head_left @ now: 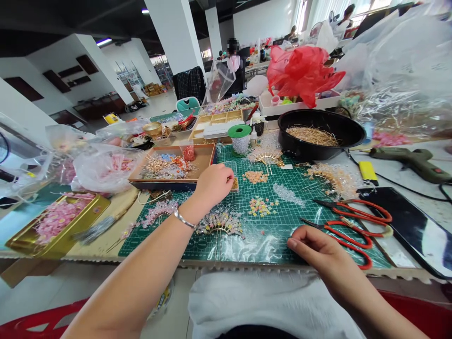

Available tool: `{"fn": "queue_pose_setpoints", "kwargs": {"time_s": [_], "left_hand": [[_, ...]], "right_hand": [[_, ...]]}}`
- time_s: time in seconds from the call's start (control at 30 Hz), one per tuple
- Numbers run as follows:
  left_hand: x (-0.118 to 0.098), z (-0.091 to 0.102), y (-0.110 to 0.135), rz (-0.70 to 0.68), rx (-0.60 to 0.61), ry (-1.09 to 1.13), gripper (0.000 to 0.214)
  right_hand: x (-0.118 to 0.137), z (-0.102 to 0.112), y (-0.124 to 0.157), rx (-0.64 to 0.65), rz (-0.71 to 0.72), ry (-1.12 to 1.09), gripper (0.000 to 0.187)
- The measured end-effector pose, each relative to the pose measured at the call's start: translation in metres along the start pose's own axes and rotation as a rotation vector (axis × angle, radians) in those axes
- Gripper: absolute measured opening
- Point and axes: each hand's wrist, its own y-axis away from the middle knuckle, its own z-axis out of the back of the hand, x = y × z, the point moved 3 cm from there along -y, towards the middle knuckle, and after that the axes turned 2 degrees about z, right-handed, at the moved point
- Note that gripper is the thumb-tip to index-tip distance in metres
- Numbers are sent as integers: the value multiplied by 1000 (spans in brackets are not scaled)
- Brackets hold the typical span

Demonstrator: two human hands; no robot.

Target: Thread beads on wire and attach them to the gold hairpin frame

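My left hand, a silver bangle on its wrist, reaches over the green cutting mat with fingers curled together. Its fingertips are at a small box of gold beads; anything between them is hidden. Low on the right, my right hand is closed, thumb against forefinger, and I cannot make out what it holds. Beside it lie red-handled scissors. Under my left forearm sits a beaded hair comb with its prongs towards me. Yellow and pink flower beads, peach beads and clear beads lie in small piles.
A cardboard tray of beaded stems stands left, beyond a gold tin of pink petals. A green spool and black bowl are at the back. A phone and glue gun lie right.
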Motion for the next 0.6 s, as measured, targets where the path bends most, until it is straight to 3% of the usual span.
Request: {"fn": "queue_pose_setpoints", "kwargs": {"time_s": [0.1,0.37,0.47,0.6], "left_hand": [[11,-11,-5,21,56,-13,16],[18,-24,-14,65,183,40,32],[18,-18,-15,95,177,124,32],[5,4,-3,127,117,326,16]], "right_hand": [[-1,-2,0,8,-1,24,38],[0,-4,1,-17,16,36,37],[1,-4,0,-40,24,43,35],[7,-3,2,-91,38,56,33]]}}
